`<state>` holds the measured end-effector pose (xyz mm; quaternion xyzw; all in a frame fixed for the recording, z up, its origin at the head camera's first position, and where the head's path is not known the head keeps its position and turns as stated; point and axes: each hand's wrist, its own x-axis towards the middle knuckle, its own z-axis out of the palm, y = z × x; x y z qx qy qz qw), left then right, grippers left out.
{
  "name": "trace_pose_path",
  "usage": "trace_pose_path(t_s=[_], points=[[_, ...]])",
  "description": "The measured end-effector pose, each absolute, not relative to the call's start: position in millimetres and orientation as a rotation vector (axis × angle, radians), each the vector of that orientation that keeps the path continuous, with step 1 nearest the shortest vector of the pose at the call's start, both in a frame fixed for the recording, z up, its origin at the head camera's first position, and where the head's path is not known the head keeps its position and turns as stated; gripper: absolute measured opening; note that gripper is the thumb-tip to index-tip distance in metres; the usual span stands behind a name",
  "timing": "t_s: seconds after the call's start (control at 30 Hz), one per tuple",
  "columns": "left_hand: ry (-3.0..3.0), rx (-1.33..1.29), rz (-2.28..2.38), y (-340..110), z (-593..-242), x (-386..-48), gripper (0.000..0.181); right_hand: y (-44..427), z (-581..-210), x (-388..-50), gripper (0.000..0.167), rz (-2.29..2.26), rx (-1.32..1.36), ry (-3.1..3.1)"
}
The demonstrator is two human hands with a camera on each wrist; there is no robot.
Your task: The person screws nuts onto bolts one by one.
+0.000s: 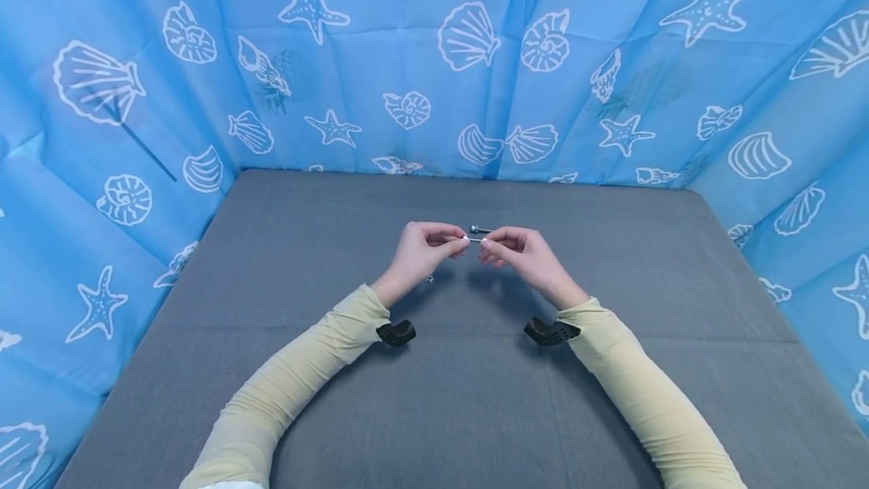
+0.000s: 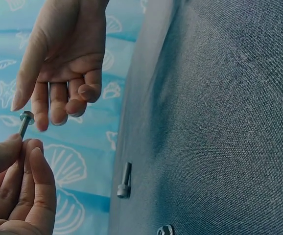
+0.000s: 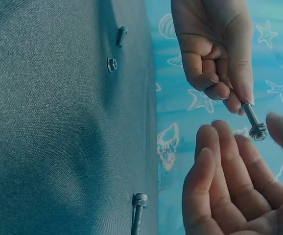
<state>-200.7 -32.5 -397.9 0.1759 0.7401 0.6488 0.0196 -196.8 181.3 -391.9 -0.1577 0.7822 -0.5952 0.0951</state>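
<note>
My left hand [image 1: 428,251] pinches a slim metal bolt [image 3: 251,115] between thumb and fingertips, level in the air above the table. A flanged nut [image 2: 27,117] sits at the bolt's free end, a bit of thread showing past it in the right wrist view. My right hand [image 1: 523,251] faces that end; its thumb and extended fingers stand around the nut, with a gap to it in both wrist views. Behind the fingertips another bolt [image 1: 478,229] lies on the table, head towards the left. A loose nut [image 1: 430,278] rests below my left hand.
A grey cloth-covered table [image 1: 448,413] lies under both arms. The right wrist view also has a small bolt [image 3: 122,35] close to the loose nut. Black wrist mounts [image 1: 397,333] jut from both sleeves. A blue curtain [image 1: 421,59] with shell prints hangs around the table.
</note>
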Motion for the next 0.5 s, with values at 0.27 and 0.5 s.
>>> trace_pose_path(t_s=[0.27,0.5], points=[[2.291,0.550,2.007,-33,-375,-186,0.018,181,-393,-196,0.028,-1.833,-0.517,2.274],[2.286,0.563,2.011,-35,-375,-186,0.018,181,-395,-196,0.030,-1.822,-0.498,2.275]])
